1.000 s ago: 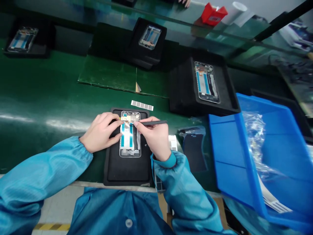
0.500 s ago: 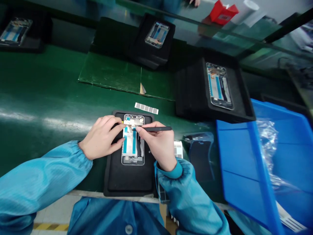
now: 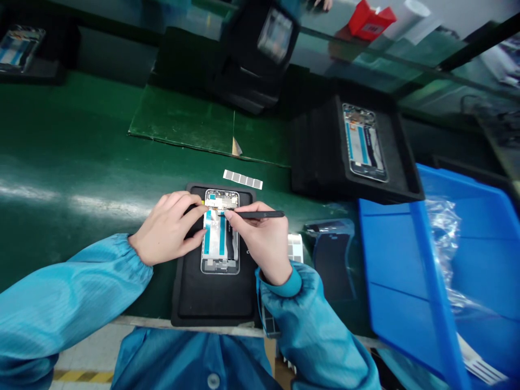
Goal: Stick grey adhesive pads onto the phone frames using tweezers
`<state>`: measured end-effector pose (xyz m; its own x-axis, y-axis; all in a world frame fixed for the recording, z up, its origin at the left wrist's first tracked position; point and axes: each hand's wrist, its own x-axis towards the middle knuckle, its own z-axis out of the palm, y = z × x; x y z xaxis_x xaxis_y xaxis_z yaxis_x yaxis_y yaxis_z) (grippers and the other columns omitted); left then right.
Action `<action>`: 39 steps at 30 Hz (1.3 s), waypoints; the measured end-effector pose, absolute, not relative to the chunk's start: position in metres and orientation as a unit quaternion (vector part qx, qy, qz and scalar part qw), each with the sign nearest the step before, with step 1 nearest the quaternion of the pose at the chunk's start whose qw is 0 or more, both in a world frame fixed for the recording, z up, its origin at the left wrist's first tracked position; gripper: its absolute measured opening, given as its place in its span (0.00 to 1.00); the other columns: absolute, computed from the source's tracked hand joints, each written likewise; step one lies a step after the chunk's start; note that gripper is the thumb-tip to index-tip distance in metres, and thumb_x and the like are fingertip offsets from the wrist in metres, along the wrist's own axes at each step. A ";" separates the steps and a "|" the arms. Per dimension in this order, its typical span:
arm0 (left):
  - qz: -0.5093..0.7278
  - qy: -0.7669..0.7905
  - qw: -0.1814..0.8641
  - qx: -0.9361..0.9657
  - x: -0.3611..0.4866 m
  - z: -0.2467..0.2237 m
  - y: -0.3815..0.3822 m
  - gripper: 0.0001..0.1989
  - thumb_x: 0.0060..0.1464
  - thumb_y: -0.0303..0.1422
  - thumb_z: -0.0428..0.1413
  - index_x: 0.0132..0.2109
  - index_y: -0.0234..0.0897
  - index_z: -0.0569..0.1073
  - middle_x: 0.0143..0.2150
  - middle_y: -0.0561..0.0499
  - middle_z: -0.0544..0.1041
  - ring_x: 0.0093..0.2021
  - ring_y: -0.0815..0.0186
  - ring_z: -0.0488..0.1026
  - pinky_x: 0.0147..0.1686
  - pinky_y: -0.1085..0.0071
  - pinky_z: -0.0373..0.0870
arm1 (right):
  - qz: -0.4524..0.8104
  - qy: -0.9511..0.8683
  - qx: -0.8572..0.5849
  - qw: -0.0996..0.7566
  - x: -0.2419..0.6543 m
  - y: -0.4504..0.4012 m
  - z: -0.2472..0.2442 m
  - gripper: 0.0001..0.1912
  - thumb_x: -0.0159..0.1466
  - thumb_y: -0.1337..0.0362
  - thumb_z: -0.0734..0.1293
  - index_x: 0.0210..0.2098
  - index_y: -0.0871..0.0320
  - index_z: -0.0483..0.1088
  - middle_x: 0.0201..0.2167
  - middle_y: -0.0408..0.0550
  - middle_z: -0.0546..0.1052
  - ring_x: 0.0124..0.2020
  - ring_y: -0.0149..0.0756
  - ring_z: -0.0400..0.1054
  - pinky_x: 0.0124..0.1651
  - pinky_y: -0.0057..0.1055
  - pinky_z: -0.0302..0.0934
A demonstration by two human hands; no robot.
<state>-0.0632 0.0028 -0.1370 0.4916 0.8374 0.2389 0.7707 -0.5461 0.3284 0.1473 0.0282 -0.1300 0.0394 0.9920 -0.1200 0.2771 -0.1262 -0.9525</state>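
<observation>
An opened smartphone (image 3: 216, 249) with its battery and circuit board exposed lies in a black foam tray (image 3: 215, 298) in front of me. My left hand (image 3: 173, 225) rests at its left side with thumb and fingers apart. Its index fingertip touches the phone near the lower edge of the board, and the thumb is at the frame. From the right, my right hand (image 3: 262, 233) pinches black tweezers (image 3: 264, 214). Their tips point left at the strip between board and battery; my fingers partly hide the contact there.
A strip of grey squares (image 3: 242, 179) lies behind the tray. To the right are a dark film piece (image 3: 333, 260), a blue bin (image 3: 402, 260) with clear plastic, and stacked black trays (image 3: 320, 146) bearing another opened phone (image 3: 364, 142). More trayed phones stand at the back.
The top tray of the back middle stack has risen and tilted, carrying its phone up and right, blurred. The back left tray has shifted slightly left. Both my hands look almost unchanged.
</observation>
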 end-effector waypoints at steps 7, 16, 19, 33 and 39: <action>0.191 0.465 0.085 0.860 -0.063 -0.137 0.003 0.17 0.63 0.35 0.52 0.55 0.32 0.72 0.53 0.38 0.72 0.54 0.50 0.67 0.50 0.55 0.67 | 0.441 -0.531 -0.604 0.399 0.147 0.028 -0.130 0.10 0.53 0.60 0.79 0.27 0.56 0.75 0.25 0.46 0.81 0.26 0.39 0.77 0.30 0.33 0.74; 0.194 0.462 0.079 0.862 -0.063 -0.136 0.003 0.17 0.63 0.35 0.52 0.55 0.32 0.73 0.52 0.38 0.73 0.54 0.50 0.67 0.49 0.55 0.68 | 0.428 -0.537 -0.613 0.390 0.147 0.028 -0.129 0.11 0.52 0.59 0.78 0.27 0.57 0.74 0.25 0.45 0.81 0.26 0.38 0.77 0.30 0.33 0.72; 0.185 0.457 0.076 0.867 -0.064 -0.136 0.003 0.19 0.63 0.37 0.53 0.56 0.32 0.72 0.53 0.37 0.72 0.54 0.49 0.67 0.49 0.53 0.68 | 0.422 -0.544 -0.614 0.386 0.147 0.028 -0.130 0.11 0.53 0.59 0.78 0.27 0.56 0.74 0.25 0.45 0.81 0.26 0.38 0.76 0.30 0.33 0.71; 0.108 0.449 0.048 0.886 -0.063 -0.130 0.004 0.19 0.64 0.41 0.53 0.58 0.42 0.75 0.57 0.39 0.69 0.56 0.47 0.65 0.49 0.51 0.67 | 0.418 -0.550 -0.616 0.380 0.146 0.028 -0.131 0.09 0.54 0.61 0.77 0.27 0.57 0.74 0.26 0.45 0.81 0.26 0.37 0.77 0.30 0.31 0.70; 0.078 0.444 0.029 0.892 -0.063 -0.128 0.003 0.19 0.64 0.41 0.52 0.59 0.43 0.73 0.58 0.41 0.70 0.56 0.48 0.65 0.49 0.52 0.66 | 0.401 -0.566 -0.616 0.372 0.146 0.027 -0.129 0.09 0.55 0.61 0.76 0.27 0.56 0.74 0.26 0.45 0.81 0.26 0.37 0.76 0.31 0.31 0.69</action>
<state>-0.0625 0.0031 -0.1281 0.5936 0.7968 0.1128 0.7877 -0.6040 0.1216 0.1461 0.0273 -0.1294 0.0363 0.9966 -0.0734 0.3998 -0.0818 -0.9129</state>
